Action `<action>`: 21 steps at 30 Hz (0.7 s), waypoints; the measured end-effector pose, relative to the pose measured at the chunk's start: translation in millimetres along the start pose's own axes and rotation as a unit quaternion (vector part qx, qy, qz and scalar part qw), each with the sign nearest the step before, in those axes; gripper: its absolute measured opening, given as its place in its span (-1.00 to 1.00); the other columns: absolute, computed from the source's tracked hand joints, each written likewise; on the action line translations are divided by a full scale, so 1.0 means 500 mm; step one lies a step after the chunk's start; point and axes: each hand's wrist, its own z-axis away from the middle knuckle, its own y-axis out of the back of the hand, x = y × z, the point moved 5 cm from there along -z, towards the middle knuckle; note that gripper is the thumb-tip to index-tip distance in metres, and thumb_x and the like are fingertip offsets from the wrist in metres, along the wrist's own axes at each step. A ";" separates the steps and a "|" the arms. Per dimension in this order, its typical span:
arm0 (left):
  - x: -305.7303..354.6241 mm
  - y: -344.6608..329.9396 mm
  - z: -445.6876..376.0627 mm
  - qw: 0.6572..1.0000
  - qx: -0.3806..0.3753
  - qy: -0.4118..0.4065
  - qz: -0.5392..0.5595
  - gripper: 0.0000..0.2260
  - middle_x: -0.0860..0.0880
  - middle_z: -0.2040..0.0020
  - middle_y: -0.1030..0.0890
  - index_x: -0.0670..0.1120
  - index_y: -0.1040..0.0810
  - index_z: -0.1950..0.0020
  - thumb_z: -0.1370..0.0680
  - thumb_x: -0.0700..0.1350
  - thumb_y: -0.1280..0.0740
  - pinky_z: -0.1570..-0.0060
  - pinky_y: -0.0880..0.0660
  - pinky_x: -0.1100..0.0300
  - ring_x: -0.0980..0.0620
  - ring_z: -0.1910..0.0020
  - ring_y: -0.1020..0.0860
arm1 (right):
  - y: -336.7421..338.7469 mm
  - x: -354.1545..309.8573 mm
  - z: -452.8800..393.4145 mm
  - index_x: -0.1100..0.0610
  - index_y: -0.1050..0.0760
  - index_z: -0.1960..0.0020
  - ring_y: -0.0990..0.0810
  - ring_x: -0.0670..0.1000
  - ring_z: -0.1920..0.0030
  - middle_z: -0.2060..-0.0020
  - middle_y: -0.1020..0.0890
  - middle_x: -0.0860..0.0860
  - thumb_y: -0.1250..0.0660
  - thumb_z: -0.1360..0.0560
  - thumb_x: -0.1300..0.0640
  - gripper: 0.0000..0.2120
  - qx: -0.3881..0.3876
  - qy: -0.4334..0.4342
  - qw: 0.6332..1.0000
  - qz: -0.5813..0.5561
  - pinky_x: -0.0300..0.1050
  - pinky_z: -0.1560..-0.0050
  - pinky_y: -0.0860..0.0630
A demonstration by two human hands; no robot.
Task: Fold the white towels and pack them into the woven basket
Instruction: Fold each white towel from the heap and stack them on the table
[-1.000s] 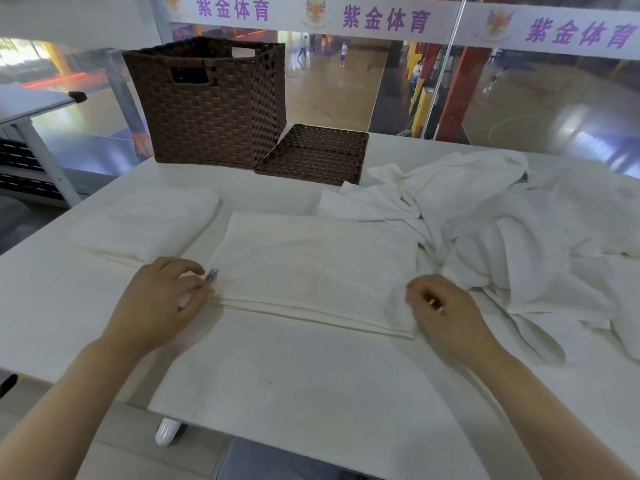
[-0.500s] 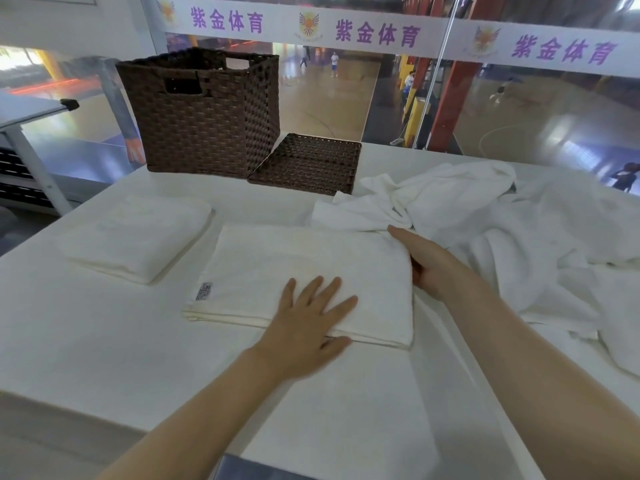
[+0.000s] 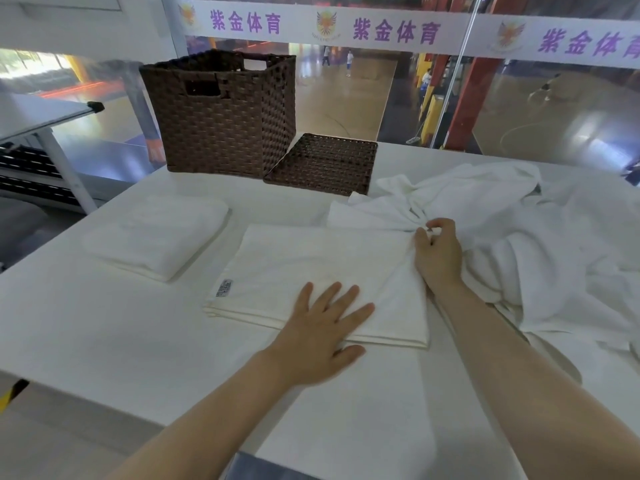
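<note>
The towel (image 3: 311,268) under my palm is soft matt cloth. At the upper left, the basket (image 3: 221,123) is rough brown weave, as is its lid (image 3: 322,164). The table (image 3: 104,327) is smooth matt white.

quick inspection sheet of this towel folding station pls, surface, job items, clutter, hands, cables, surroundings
surface: white table, bare along the near left.
job's things: half-folded towel flat at centre, label at its left edge; folded towel to its left; loose towel pile on the right; woven basket upright at the far edge, no towel visible in it.
clutter: woven lid lying beside the basket.
grippers: left hand pressed flat on the half-folded towel's near edge; right hand pinches cloth at its far right corner.
cables: nothing seen.
surroundings: glass wall with banner, sports hall beyond.
</note>
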 end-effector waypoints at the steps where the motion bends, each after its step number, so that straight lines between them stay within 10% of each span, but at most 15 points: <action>1: 0.000 0.001 -0.001 1.000 -0.004 0.000 0.003 -0.43 -0.04 -0.58 -0.19 0.13 -0.15 -0.58 -0.59 0.29 -0.02 -0.41 -0.11 -0.33 -0.16 -0.54 -0.18 | 0.000 -0.006 0.000 0.13 -0.37 -0.18 -0.48 0.08 0.22 0.26 -0.51 0.02 -0.22 -0.61 0.09 -0.81 -0.026 0.038 0.999 0.014 -0.11 0.23 -0.32; 6: 0.014 0.017 -0.017 0.998 -0.033 0.039 0.042 -0.36 -0.04 -0.58 -0.18 0.11 -0.26 -0.53 -0.51 0.35 0.01 -0.47 0.04 -0.29 -0.12 -0.57 -0.09 | -0.005 0.002 -0.008 0.17 -0.40 -0.28 -0.47 0.04 0.18 0.10 -0.51 0.12 -0.24 -0.59 0.11 -0.72 -0.079 0.045 0.994 0.064 -0.17 0.16 -0.34; 12: 0.124 0.044 -0.077 0.993 0.089 -0.044 0.061 -0.56 -0.03 -0.16 -0.52 -0.06 -0.48 -0.27 -0.49 0.15 -0.25 -0.05 -0.45 0.04 -0.08 -0.08 -0.49 | 0.016 -0.003 -0.022 0.23 -0.53 -0.11 -0.54 0.13 -0.01 0.00 -0.59 0.12 -0.18 -0.61 -0.02 -0.67 -0.171 -0.052 0.982 0.066 -0.03 -0.06 -0.44; 21: 0.222 0.034 -0.146 0.996 -0.047 -0.037 -0.061 -0.60 -0.09 -0.02 -0.48 -0.09 -0.47 -0.23 -0.54 0.17 -0.26 0.28 -0.23 0.12 -0.08 0.10 -0.44 | 0.034 -0.037 -0.033 0.14 -0.37 -0.15 -0.45 0.03 0.05 0.06 -0.47 -0.01 -0.10 -0.66 -0.06 -0.72 -0.264 0.000 0.949 0.171 -0.13 0.16 -0.32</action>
